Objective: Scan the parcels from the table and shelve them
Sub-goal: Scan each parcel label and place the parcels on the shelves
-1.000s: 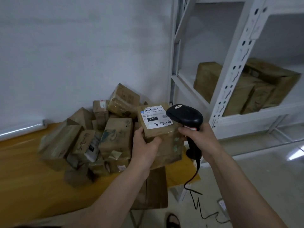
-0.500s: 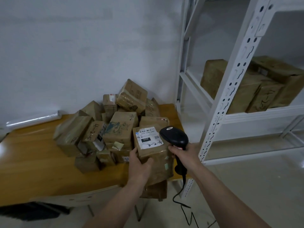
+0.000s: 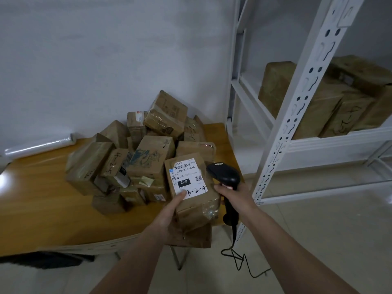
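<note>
Left hand (image 3: 169,211) gripping a taped cardboard parcel (image 3: 196,200) from below and the side, thumb pressed onto its white shipping label (image 3: 187,177), which reads 220-220-C40 with 4-2-3 handwritten along the lower edge; held above the near right corner of the wooden table (image 3: 42,209), just in front of the heap of parcels (image 3: 135,158). Right hand (image 3: 235,195) closed round the handle of a black barcode scanner (image 3: 223,172), head just beside the label's right edge, cable (image 3: 239,257) trailing to the floor. To the right, white metal shelving (image 3: 297,107) carrying several brown parcels (image 3: 331,98).
</note>
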`<action>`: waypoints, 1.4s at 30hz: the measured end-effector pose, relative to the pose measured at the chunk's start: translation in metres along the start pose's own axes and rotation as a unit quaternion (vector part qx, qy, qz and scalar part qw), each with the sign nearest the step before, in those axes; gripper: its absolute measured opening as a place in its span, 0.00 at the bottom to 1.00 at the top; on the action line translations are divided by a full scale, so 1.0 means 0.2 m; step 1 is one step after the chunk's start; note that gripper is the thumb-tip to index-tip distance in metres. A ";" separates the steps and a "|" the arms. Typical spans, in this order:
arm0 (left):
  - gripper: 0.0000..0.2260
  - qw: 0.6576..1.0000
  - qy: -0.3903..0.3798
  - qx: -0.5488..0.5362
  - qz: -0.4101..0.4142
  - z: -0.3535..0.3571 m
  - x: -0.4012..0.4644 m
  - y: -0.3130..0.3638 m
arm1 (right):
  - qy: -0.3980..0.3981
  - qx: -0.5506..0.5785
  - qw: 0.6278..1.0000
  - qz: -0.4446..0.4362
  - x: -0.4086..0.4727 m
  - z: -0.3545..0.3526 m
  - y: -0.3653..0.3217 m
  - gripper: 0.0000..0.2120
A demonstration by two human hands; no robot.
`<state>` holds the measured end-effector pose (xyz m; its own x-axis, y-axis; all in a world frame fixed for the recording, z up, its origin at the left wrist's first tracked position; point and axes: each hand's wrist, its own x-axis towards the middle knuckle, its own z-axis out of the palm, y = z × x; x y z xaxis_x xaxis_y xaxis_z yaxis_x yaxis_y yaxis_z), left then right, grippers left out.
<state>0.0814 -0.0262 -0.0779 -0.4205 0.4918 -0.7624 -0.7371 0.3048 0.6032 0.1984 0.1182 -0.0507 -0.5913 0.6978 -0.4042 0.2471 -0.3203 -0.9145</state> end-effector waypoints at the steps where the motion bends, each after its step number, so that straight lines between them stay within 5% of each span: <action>1: 0.26 1.000 -0.012 -0.016 -0.002 0.00 0.02 -0.01 | -0.007 -0.001 1.000 0.009 0.00 0.00 0.00 0.07; 15: 0.29 0.995 -0.007 -0.070 0.065 0.09 0.04 -0.08 | -0.069 -0.043 0.997 0.010 0.00 -0.08 -0.04 0.09; 23: 0.35 0.978 -0.019 0.013 0.209 0.11 0.02 -0.08 | -0.066 -0.022 0.997 -0.017 -0.01 -0.12 -0.04 0.15; 27: 0.44 0.942 0.032 0.104 0.317 0.10 0.09 -0.08 | -0.074 -0.007 0.997 -0.026 0.01 -0.12 -0.04 0.13; 31: 0.38 0.890 0.132 0.210 0.384 0.12 0.08 -0.09 | -0.087 -0.023 0.996 -0.006 0.04 -0.08 0.01 0.13; 35: 0.36 0.891 0.227 0.231 0.319 0.12 0.03 -0.11 | -0.089 -0.057 0.994 0.017 0.04 -0.05 0.08 0.12; 39: 0.52 0.888 0.217 0.289 0.284 0.09 0.01 0.01 | -0.076 -0.078 0.994 0.008 0.08 -0.10 0.09 0.13; 41: 0.60 0.843 0.228 0.399 0.281 0.10 -0.02 0.11 | -0.079 -0.097 0.992 -0.003 0.09 -0.12 0.08 0.14; 42: 0.63 0.784 0.253 0.486 0.292 0.10 -0.02 0.16 | -0.082 -0.106 0.991 -0.005 0.10 -0.12 0.08 0.15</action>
<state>0.0696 -0.0025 -0.0499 -0.8735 0.4670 -0.1372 0.3069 0.7472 0.5895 0.2089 0.1426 -0.0738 -0.7064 0.5814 -0.4037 0.3867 -0.1607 -0.9081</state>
